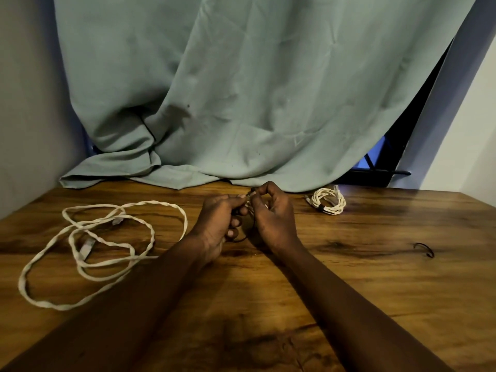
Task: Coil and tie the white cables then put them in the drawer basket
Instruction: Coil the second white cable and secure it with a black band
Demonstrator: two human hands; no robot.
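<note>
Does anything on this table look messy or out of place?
Yes: the loose white cable sprawls tangled at the left, while the coiled cable sits tied at the right. A black tie lies stray.

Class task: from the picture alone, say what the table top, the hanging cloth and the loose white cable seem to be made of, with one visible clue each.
Table top: wood or wood-look laminate, slightly glossy; dark grain streaks and knots.
Hanging cloth: soft woven fabric, matte grey-green; it creases and pools in folds.
Loose white cable: probably a braided textile sleeve, matte; a twisted surface pattern shows.

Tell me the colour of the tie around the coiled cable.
Black tie, best seen in the head view.
</note>
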